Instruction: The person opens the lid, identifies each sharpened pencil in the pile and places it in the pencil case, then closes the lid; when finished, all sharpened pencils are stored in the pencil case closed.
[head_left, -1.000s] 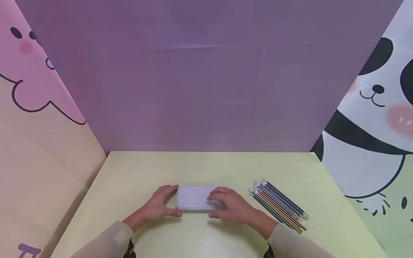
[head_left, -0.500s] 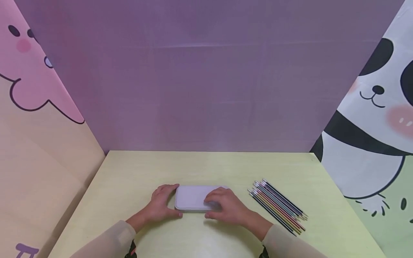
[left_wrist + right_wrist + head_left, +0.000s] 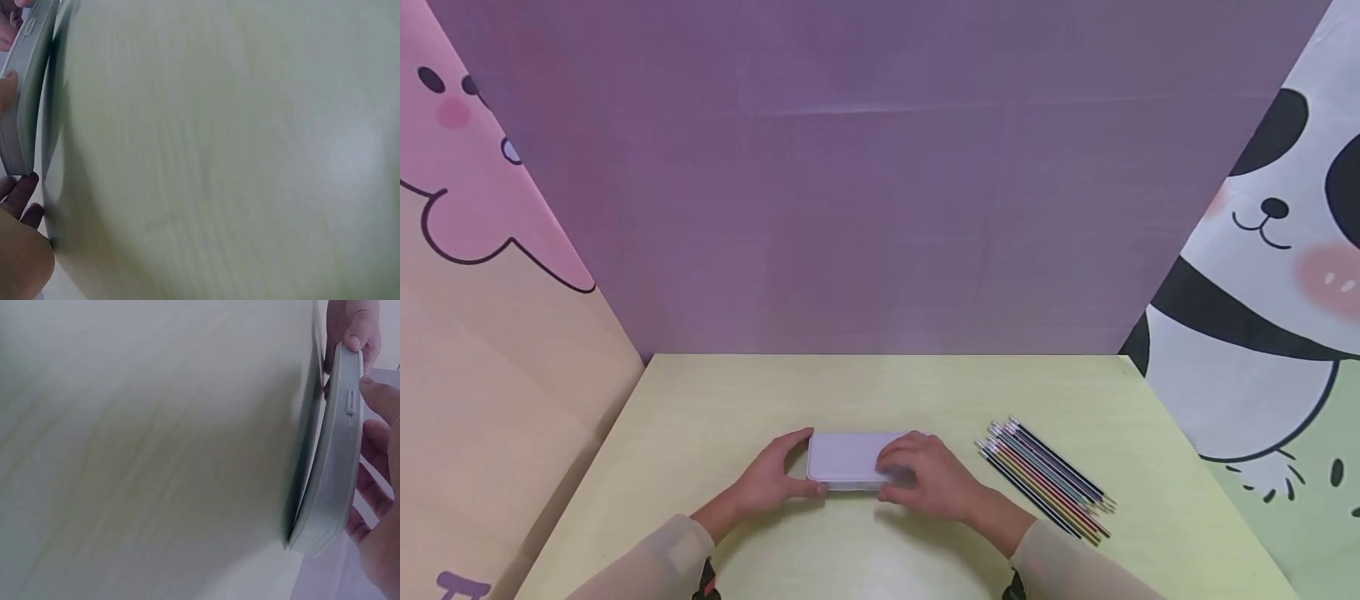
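Observation:
A pale lilac flat case [image 3: 846, 457], closed, lies lengthwise in front of the person. My left hand [image 3: 763, 479] grips its left end, the thumb at the front edge and the fingers at the back. Over the right part of the lid is my right hand [image 3: 932, 479], fingers loosely bent, thumb near the front edge. In the right wrist view a small latch [image 3: 351, 402] shows on the side of the case [image 3: 328, 469], close to my right thumb. A dark gap or shadow runs beneath the case.
Several pencils [image 3: 1048, 479] lie slanted side by side on the light wooden table [image 3: 722, 392], right of the case. A purple panel [image 3: 880, 208] stands behind the table; patterned panels flank it, a panda [image 3: 1247, 375] on the right.
My right hand has shifted slightly left along the case. The front side of the case shows a little more near my left thumb. The pencils have not moved.

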{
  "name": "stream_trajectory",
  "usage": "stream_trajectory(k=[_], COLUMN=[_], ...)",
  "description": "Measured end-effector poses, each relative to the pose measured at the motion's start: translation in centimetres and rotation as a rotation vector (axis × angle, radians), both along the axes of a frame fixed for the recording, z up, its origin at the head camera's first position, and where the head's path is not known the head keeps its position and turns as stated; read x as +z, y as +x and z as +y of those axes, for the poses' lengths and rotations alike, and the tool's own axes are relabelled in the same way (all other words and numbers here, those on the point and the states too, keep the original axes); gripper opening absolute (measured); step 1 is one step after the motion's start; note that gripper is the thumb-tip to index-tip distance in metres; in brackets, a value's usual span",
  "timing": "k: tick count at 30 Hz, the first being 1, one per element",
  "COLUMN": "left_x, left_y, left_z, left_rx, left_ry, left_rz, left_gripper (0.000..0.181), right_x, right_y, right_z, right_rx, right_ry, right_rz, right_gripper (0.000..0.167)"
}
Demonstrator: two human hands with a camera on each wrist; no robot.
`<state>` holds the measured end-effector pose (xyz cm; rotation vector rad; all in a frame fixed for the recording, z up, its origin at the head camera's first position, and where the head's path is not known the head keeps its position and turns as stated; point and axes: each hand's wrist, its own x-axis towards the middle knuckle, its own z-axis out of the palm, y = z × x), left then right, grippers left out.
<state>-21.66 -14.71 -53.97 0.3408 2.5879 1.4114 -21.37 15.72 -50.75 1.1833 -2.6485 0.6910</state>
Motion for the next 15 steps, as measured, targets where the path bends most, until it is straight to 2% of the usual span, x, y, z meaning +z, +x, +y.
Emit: stream_trajectory(k=[3,8,11,15], left_x=[0.1,0.5,0.7,0.9], left_y=[-0.1,-0.2,-0.2,-0.2], left_z=[0.1,0.3,0.4,0.5], left_rx=[0.002,0.013,0.018,0.021], left_ry=[0.041,0.103,0.133,0.151], left_rz=[-0.033,-0.066,-0.078,-0.087], left_gripper=[0.094,0.087,0.083,0.078], right_x=[0.1,0.5,0.8,1.5], right_y=[-0.1,-0.5,-0.9,-1.1], right_z=[0.0,0.2,0.2,0.2], right_rx=[0.003,0.018,0.023,0.021], right_ry=[-0.026,-0.060,-0.048,0.011], right_rz=[0.017,0.094,0.130,0.135], right_gripper=[0.028,0.026,0.024,0.022])
